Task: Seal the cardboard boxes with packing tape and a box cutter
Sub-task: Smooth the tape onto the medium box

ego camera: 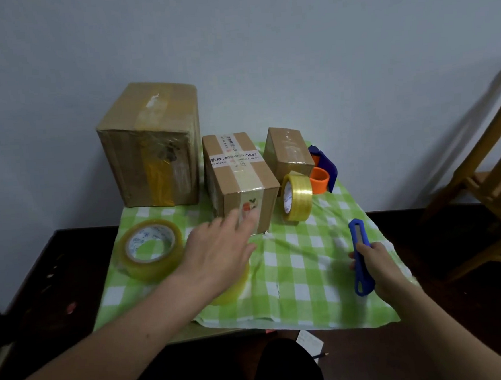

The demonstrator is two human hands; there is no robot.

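Three taped cardboard boxes stand on a green checked cloth (302,263): a large box (151,146) at the back left, a middle box (239,178) with a printed label, and a small box (288,151) behind right. My left hand (218,251) reaches out with straight fingers, its tips at the front face of the middle box. My right hand (379,267) grips a blue box cutter (361,256) over the cloth. A wide clear tape roll (149,250) lies flat on the left. A yellowish roll (296,200) stands on edge beside the middle box. Under my left hand another roll (235,288) shows partly.
A blue and orange tape dispenser (322,173) sits behind the upright roll. The cloth covers a small surface against a pale wall; dark floor lies around it. A wooden chair (492,184) stands at the right. A paper and pencil (310,346) lie on the floor below.
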